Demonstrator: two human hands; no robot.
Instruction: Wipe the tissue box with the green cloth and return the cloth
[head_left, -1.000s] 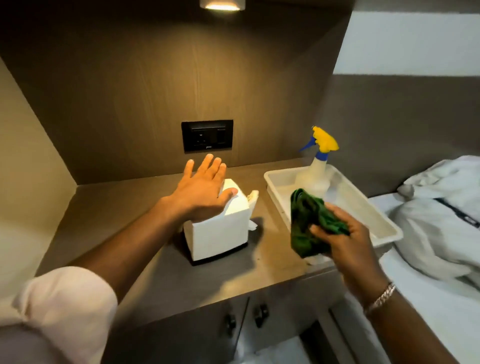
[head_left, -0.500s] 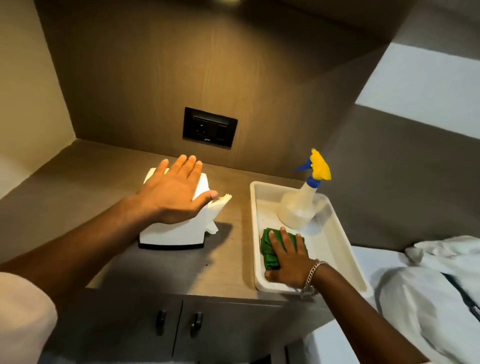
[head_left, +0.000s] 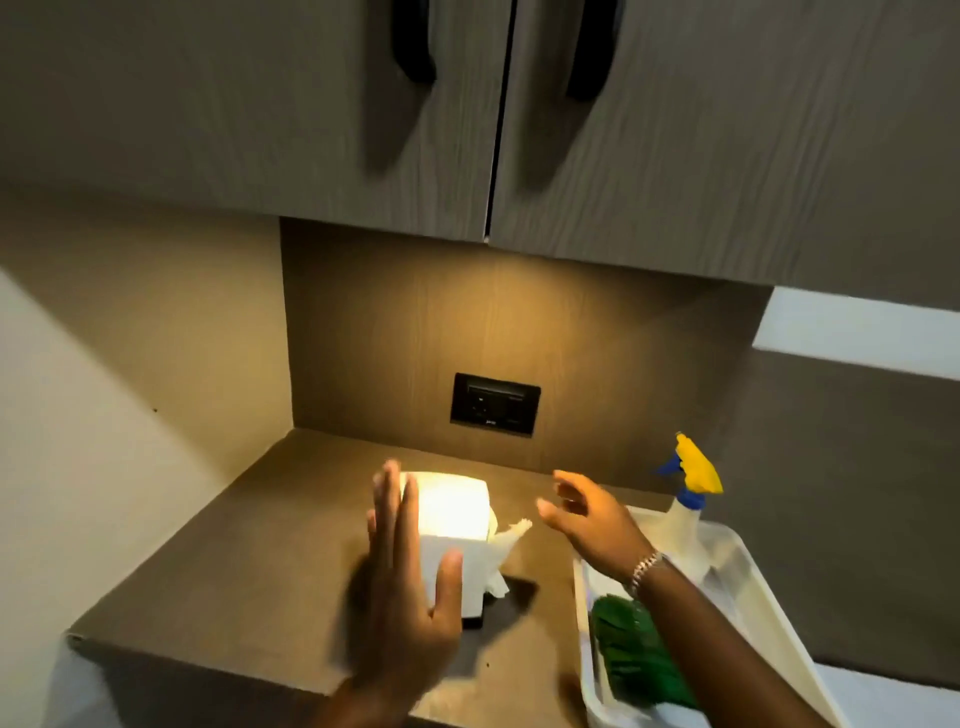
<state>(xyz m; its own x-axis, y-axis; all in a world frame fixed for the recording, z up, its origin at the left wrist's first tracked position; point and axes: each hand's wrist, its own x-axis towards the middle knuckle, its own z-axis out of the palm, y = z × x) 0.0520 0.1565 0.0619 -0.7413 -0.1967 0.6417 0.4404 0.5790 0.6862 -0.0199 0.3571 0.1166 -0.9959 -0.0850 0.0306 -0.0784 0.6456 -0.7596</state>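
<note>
Two hands up over the brown wood-grain tabletop, and both are empty. Left hand is spread flat, fingers straight and together, thumb stuck out to the right, palm turned toward the white rectangular tissue box. It sits right against the box's left side in this view, thumb crossing the front face; whether skin is actually pressing the box, I cannot tell. Right hand is open too, fingers loosely curled and apart, reaching in from the right with a silver chain bracelet at the wrist. It hangs in the air to the right of the box, clear of it, fingertips a little blurred.

Tissue box stands upright in the middle of the tabletop, top glaring bright under the lamp, a crumpled white tissue poking out of its right side toward the right hand.

Green cloth is bunched up in the near end of the white plastic tray, tucked under the right forearm, no fingers on it. At the tray's far end stands a translucent spray bottle with a yellow and blue trigger head, upright.

Behind it all, a black wall socket plate on the back panel, and overhead two grey-brown cabinet doors with black handles.
</note>
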